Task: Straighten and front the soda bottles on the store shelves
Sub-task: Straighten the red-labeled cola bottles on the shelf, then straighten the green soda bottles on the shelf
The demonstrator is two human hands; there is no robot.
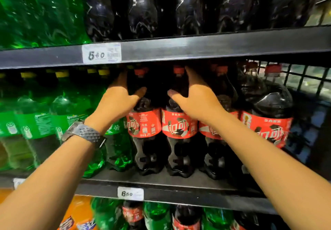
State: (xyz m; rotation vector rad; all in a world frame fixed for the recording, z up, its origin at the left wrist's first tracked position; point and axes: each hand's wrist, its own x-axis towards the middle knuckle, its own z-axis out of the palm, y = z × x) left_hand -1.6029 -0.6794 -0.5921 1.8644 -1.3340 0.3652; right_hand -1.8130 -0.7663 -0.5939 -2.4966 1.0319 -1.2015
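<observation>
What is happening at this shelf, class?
A person is fronting soda on the middle black metal shelf. The left hand grips the neck of one dark, red-labelled plastic cola bottle; the right hand grips the next cola bottle. Green plastic lemon-lime bottles stand to their left.

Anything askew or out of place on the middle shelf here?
Yes. The rightmost cola bottle leans, its label slanting, unlike the upright ones that the left hand and right hand grip.
</observation>
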